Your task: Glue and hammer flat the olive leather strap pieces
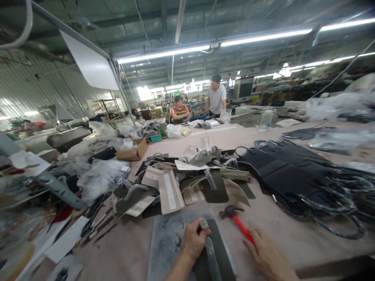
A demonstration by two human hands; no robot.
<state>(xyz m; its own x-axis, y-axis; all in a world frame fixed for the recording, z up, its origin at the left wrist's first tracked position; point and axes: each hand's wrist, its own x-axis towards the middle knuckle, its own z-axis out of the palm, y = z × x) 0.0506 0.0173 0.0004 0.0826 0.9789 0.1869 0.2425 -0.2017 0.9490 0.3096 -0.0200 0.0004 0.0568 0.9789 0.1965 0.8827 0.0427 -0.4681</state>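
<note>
My left hand (193, 241) is closed in a pinch on the top end of a grey strap (211, 255) that lies on a dark panel piece (220, 249). The panel rests on a grey work slab (166, 244) at the table's near edge. My right hand (268, 255) grips the red handle of a hammer (238, 221), whose dark head lies on the table just right of the slab.
A heap of cut grey, beige and dark bag pieces (187, 179) lies beyond the slab. Stacked black panels with looped handles (295, 175) fill the right. Scissors and tools (95, 218), plastic bags and a cardboard box (133, 152) sit left. Two people (215, 97) work at the far end.
</note>
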